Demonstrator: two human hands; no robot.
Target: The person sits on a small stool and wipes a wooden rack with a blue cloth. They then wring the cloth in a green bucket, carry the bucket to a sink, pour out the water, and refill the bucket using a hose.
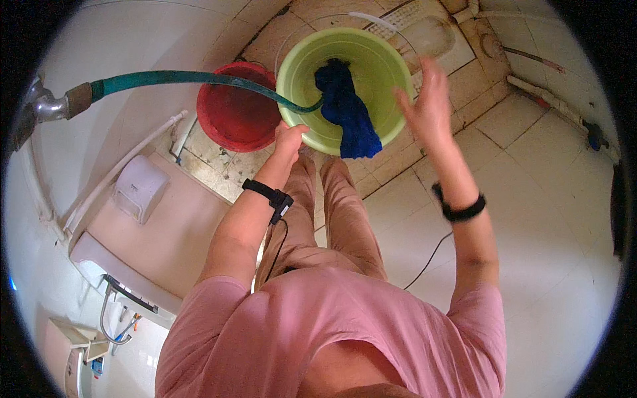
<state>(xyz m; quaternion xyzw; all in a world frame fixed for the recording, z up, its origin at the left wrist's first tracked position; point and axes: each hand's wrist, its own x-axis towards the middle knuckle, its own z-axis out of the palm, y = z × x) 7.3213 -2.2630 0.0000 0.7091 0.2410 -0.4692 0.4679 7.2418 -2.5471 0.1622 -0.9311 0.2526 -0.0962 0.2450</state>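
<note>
A light-green plastic bucket (pixel 393 117) is in front of my legs. A dark-blue cloth (pixel 348 104) lies inside it, with one end draped over the near rim. My left hand (pixel 289 141) grips the bucket's near-left rim, thumb on top. Just off the right rim is my right hand (pixel 430 104), fingers apart and slightly blurred; whether it touches the bucket or its wire handle (pixel 380 21) with white grip I cannot tell. From a metal tap (pixel 52 107) at the left, a green hose (pixel 179 77) runs over the rim, its end reaching the cloth.
A red bucket (pixel 239 107) stands left of the green one. Beyond lies a squat toilet (pixel 433 37) set in the tiled floor. Pipes (pixel 127 171) run along the left wall, near a white dispenser-like box (pixel 142 189). Thin black cables hang from my wristbands (pixel 271 196).
</note>
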